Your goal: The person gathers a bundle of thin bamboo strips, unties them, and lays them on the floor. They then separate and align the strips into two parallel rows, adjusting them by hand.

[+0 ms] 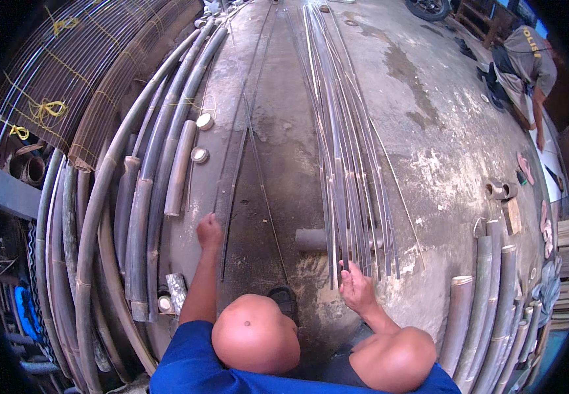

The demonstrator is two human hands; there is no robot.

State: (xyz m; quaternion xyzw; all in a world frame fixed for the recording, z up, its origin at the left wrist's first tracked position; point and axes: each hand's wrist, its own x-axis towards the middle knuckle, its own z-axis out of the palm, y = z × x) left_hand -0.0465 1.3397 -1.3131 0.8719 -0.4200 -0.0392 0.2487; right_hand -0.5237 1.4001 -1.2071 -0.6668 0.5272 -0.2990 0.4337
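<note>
Long thin bamboo strips [347, 164] lie in a loose bundle down the middle right of the concrete floor, their near ends resting over a short bamboo tube [309, 240]. My right hand [358, 289] is closed at the near end of this bundle, thumb and fingers pinching a strip. Out to the left, my left hand [209, 232] makes a fist, and a thin dark strip seems to run away from it along the floor. A few separate strips [253, 134] lie between my two hands, crossing each other. One sandal [283, 301] shows between my bare knees.
Whole bamboo poles [141, 217] are stacked along the left, beside a rolled slatted blind [54, 72] tied with yellow cord. Cut bamboo lengths [458, 315] stand at the lower right. Another person [527, 65] bends over at the far right. A wheel [428, 8] shows at the back.
</note>
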